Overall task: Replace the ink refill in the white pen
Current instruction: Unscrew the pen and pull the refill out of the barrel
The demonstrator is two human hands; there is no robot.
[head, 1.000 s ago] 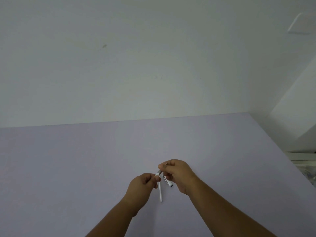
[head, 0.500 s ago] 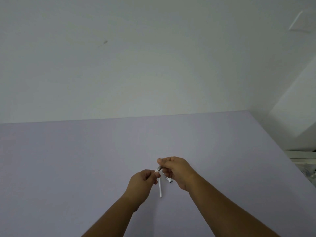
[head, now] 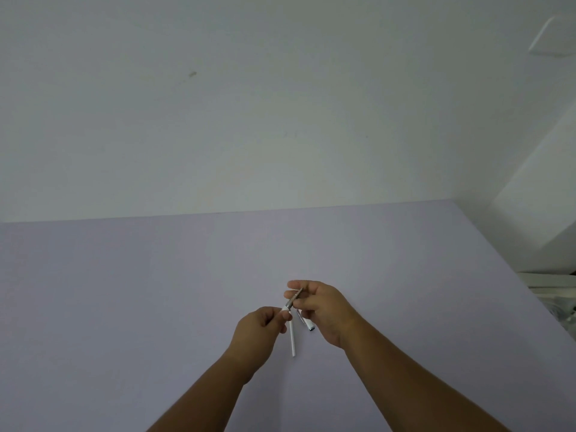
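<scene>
Both hands meet above the lilac table point(head: 156, 291). My left hand point(head: 260, 330) pinches the top of a thin white tube point(head: 292, 339), which hangs down from the fingers. My right hand point(head: 318, 307) holds a short grey metal piece point(head: 293, 299) between thumb and fingertips, its lower end touching the top of the white tube. A second white pen part with a clip point(head: 307, 324) sticks out below the right palm. Whether the tube is the barrel or the refill is unclear.
A pale wall rises behind the table's far edge. At the right, past the table's edge, stand white objects point(head: 554, 294) and a white panel. A wall plate point(head: 551, 37) is at the top right.
Both hands have stayed close together. The grey piece in my right hand now points up and right, with its lower end at the tube's top. The view has tilted slightly.
</scene>
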